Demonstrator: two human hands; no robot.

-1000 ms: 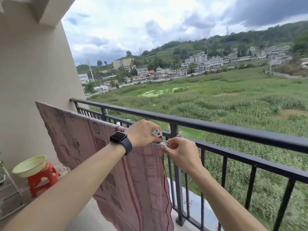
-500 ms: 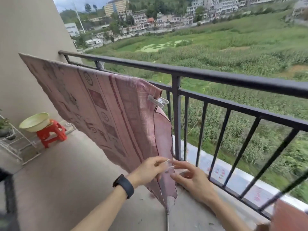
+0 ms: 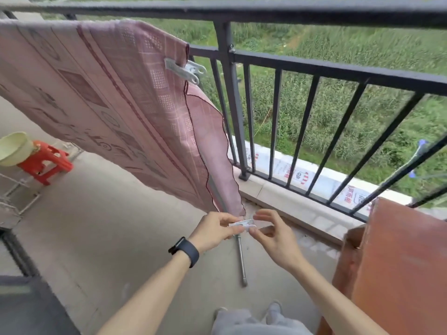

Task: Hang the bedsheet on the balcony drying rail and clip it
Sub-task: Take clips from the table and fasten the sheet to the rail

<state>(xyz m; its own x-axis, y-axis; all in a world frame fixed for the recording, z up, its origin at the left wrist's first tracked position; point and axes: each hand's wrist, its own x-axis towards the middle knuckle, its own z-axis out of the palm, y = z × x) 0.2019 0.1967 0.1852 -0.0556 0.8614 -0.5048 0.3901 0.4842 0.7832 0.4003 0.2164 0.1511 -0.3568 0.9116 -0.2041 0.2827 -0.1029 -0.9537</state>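
Observation:
A pink patterned bedsheet (image 3: 116,97) hangs over the dark balcony rail (image 3: 314,13). A clear plastic clip (image 3: 185,70) pins its upper right edge. At the sheet's lower right corner, my left hand (image 3: 212,228) pinches a second clear clip (image 3: 242,224) from the left. My right hand (image 3: 273,230) pinches the same clip's right end, thumb and forefinger closed on it, the other fingers spread. A black watch sits on my left wrist.
A metal rod (image 3: 242,259) lies on the concrete floor below my hands. A red stool (image 3: 46,163) with a yellow-green basin (image 3: 12,148) stands at left. An orange-brown wooden piece (image 3: 399,267) rises at right. A dark post (image 3: 232,105) stands behind the sheet's edge.
Both hands dropped from the rail, where they set the first clip, to the sheet's lower corner with a second clip. The camera tilted down and moved closer.

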